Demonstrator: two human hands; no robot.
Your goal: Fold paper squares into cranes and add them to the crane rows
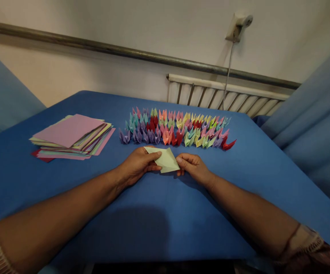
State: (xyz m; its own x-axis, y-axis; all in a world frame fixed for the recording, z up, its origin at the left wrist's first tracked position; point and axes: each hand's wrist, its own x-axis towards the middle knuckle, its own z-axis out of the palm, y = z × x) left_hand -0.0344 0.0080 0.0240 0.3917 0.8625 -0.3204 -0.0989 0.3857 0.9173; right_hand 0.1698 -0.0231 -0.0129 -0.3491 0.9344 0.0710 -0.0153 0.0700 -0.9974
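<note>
A pale green folded paper [167, 160] lies between my two hands on the blue table [165, 220]. My left hand [137, 164] pinches its left side, thumb on top. My right hand [193, 167] grips its right corner with closed fingers. Just beyond the hands stand rows of several small folded paper cranes [176, 127] in purple, red, orange, yellow, green and pink.
A fanned stack of coloured square paper sheets [72, 137] lies at the left of the table. Behind the table are a wall, a metal rail [125, 50] and a white radiator [224, 93]. Blue fabric [316, 118] hangs at both sides.
</note>
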